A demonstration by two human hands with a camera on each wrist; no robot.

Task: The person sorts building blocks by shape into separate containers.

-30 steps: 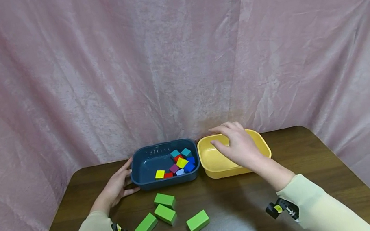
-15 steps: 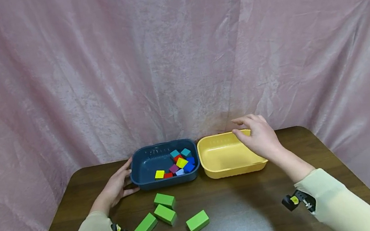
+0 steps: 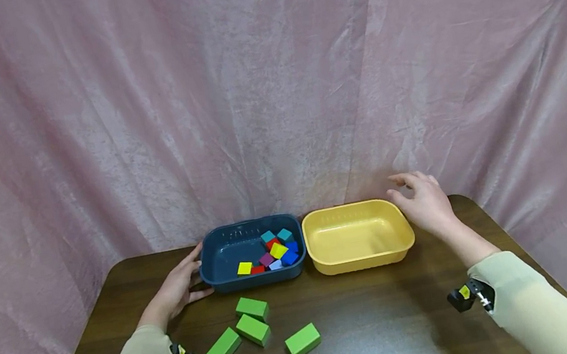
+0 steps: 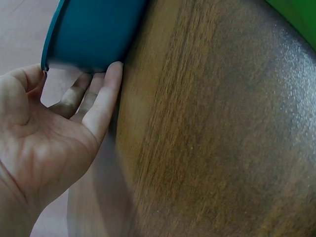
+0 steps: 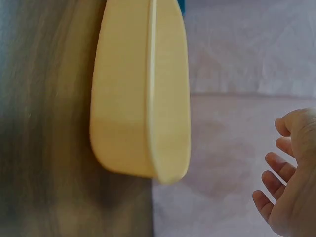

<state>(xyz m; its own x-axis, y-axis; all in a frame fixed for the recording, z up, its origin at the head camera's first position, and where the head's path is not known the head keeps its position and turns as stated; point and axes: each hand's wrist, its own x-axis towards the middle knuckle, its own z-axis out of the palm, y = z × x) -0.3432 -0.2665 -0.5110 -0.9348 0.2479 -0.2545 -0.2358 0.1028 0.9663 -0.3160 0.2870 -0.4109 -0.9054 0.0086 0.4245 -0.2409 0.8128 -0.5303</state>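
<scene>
My left hand rests at the left end of a dark blue bin, its fingertips against the end wall. In the left wrist view the left hand shows its palm, with fingers spread along the wall. Small coloured cubes in yellow, red, blue, teal and purple lie in the bin, mostly toward its right side. Off the right end of a yellow bin, my right hand is raised with loosely bent fingers and nothing in it. The right wrist view shows that hand apart from the yellow bin.
Several green rectangular blocks lie on the brown wooden table in front of the blue bin. The two bins stand side by side near the back edge. A pink curtain hangs behind the table.
My right hand has moved right, from above the yellow bin to just past its right end. The left hand stays at the blue bin, and the blocks lie as before.
</scene>
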